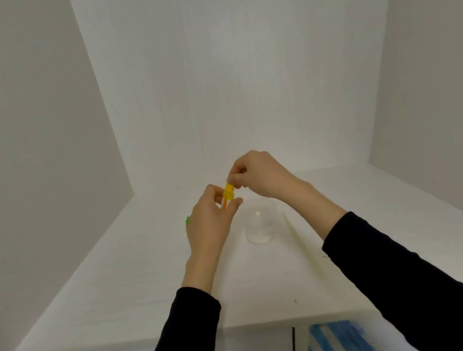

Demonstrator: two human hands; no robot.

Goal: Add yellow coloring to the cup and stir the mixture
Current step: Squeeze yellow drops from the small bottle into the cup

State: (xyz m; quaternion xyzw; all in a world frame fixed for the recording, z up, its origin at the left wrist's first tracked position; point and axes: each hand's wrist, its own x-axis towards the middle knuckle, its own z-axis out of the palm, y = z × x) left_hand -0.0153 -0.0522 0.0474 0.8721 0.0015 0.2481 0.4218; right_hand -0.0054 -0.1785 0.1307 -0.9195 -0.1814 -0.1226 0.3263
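Note:
A small yellow coloring bottle (229, 192) is held upright above the white table, just left of the cup. My left hand (210, 222) grips its lower body from the left. Fingertips of my right hand (257, 176) pinch the top of the bottle from above. A clear plastic cup (260, 221) with a little white mixture at its bottom stands on the table below and to the right of the bottle. To the right of the cup a pale stirring stick (300, 240) lies flat, pointing toward me.
A small green object (187, 220) peeks out behind my left hand on the table (122, 292). White walls close in the table at the back and on both sides. Below the front edge are cabinet fronts and a blue-and-white checked cloth (338, 344).

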